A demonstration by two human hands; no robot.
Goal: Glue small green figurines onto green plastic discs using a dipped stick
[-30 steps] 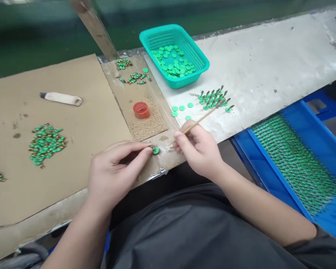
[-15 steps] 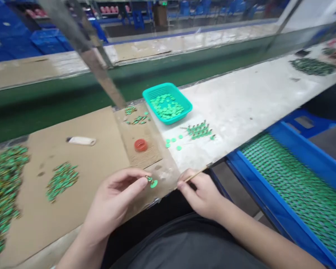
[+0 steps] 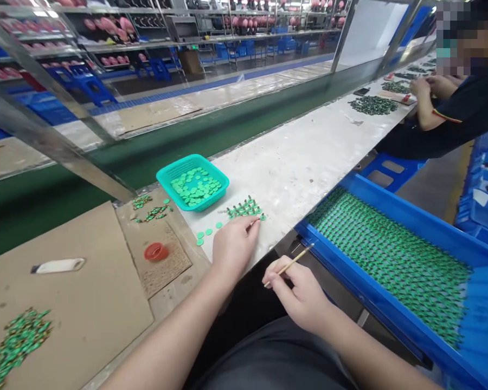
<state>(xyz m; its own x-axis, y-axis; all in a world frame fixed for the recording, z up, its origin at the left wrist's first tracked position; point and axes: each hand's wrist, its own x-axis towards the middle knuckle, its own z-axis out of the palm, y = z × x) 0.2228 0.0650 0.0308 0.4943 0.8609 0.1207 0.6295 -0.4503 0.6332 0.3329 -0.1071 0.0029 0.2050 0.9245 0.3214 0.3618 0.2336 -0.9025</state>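
My left hand (image 3: 232, 245) reaches out over the white bench, its fingers pinched together at the near edge of a small cluster of green pinned parts (image 3: 244, 208). What the fingertips hold is hidden. My right hand (image 3: 303, 295) hovers off the bench edge above my lap, closed on a thin wooden stick (image 3: 289, 265) that points up and right. Three or so loose green discs (image 3: 206, 233) lie just left of my left hand. A teal basket (image 3: 165, 175) of green discs stands behind them.
A red cap (image 3: 155, 252), a white tube (image 3: 59, 265) and a pile of green parts (image 3: 18, 340) lie on cardboard (image 3: 85, 292) at left. A blue tray (image 3: 415, 218) with rows of green parts sits at right. Another person (image 3: 451, 108) works far right; a green conveyor (image 3: 187, 142) runs behind.
My left hand moved from the cardboard's near edge, where it pinched a green part, rightward to the cluster on the white bench. My right hand drew back off the bench. The camera tilted up.
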